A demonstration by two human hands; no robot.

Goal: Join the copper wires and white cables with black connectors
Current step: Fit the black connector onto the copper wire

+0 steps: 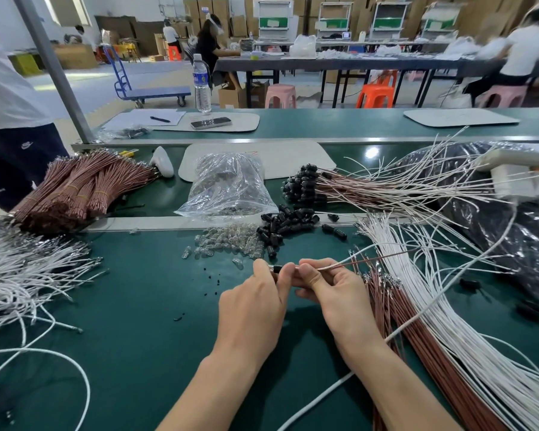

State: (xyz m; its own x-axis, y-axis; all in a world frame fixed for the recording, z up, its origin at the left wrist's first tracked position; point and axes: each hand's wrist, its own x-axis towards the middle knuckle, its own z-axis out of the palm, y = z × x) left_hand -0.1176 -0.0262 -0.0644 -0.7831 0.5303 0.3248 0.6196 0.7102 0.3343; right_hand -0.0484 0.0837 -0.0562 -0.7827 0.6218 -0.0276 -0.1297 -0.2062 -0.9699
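My left hand [255, 301] pinches a small black connector [277, 269] over the green table. My right hand [324, 286] pinches a copper wire [374, 259] and a white cable [367, 248] at their near ends, right at the connector's mouth. Both wires trail off to the right. Whether their tips sit inside the connector is hidden by my fingers. A loose heap of black connectors [288, 223] lies just beyond my hands. Copper wires [417, 331] and white cables [467, 321] fan out on the right.
Clear small bulbs [227, 242] lie beside the connectors, behind them a plastic bag [229, 185]. Bundled copper wires [81, 185] and loose white cables [22, 275] fill the left. Finished assemblies [339, 185] lie at the back right. A person in dark shorts [13, 157] stands at left.
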